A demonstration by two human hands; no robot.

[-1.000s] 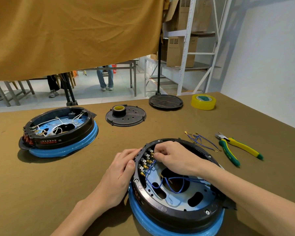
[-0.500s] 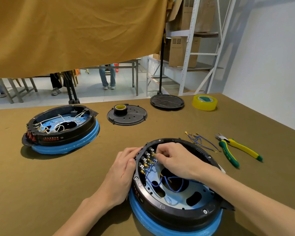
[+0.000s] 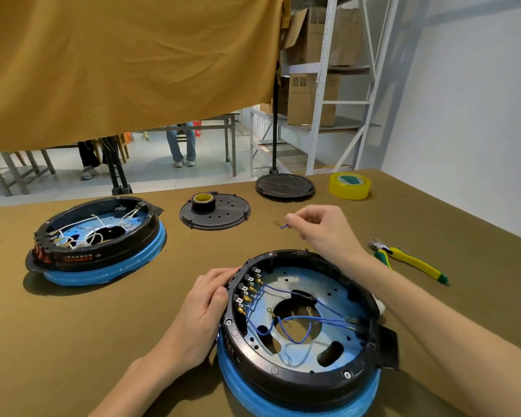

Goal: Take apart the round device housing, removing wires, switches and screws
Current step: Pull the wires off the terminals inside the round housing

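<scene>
Right hand (image 3: pixel 322 228) lifted, wire (image 3: pixel 283 226) out.

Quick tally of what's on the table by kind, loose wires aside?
Round housings: 2
Black round covers: 2
Tape rolls: 2
Pliers: 1
Total: 7

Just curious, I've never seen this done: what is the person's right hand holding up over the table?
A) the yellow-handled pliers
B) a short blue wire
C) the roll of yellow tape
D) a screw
B: the right hand pinches a short blue wire at its fingertips; the pliers and tape lie untouched.
</scene>
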